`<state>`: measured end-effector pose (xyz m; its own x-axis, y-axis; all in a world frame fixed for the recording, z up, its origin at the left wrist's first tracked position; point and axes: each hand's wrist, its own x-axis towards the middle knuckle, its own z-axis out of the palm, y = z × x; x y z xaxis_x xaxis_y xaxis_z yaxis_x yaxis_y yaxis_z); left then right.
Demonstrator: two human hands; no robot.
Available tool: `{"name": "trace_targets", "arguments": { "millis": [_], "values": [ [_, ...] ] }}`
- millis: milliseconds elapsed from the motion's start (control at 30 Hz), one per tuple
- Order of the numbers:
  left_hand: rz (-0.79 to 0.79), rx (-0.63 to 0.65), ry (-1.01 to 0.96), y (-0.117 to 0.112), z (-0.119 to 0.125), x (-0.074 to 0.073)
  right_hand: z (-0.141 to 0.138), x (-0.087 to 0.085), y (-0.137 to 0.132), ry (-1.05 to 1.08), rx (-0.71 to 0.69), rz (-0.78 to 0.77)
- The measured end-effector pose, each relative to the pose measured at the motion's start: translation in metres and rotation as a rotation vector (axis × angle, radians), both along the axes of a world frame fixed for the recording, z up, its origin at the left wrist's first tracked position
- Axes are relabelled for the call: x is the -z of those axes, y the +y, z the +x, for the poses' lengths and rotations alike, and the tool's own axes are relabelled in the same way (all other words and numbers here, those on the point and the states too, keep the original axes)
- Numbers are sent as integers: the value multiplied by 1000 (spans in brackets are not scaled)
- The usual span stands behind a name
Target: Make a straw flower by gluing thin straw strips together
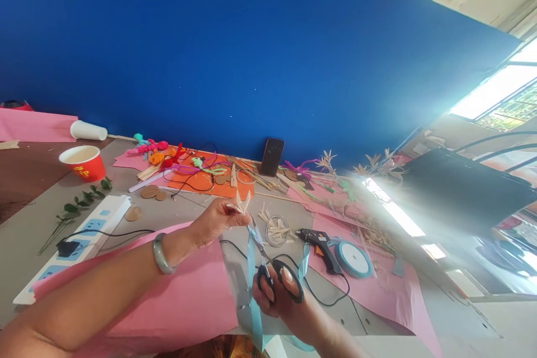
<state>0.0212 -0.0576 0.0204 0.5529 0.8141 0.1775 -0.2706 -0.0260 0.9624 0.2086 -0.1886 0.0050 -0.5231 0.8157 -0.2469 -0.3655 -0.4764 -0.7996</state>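
My left hand is pinched shut on a small pale straw-coloured leaf piece and the top of a light blue ribbon that hangs down from it. My right hand is closed through the black handles of a pair of scissors, whose blades point up toward the pinched piece and lie against the ribbon. A grey bangle sits on my left wrist. Both hands hover above the table over a pink paper sheet.
A black glue gun and a spool of blue ribbon lie to the right. A white power strip, green sprig and red paper cup are at left. A phone leans on the blue wall; an orange sheet holds craft scraps.
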Motion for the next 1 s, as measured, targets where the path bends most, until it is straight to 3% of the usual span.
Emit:
{"name": "trace_targets", "arguments": {
  "millis": [500, 1000],
  "values": [
    [-94, -35, 27, -6, 3, -11, -2, 4, -1, -14, 59, 13],
    [30, -121, 95, -4, 3, -2, -4, 8, -3, -75, 134, 0]
  ]
}}
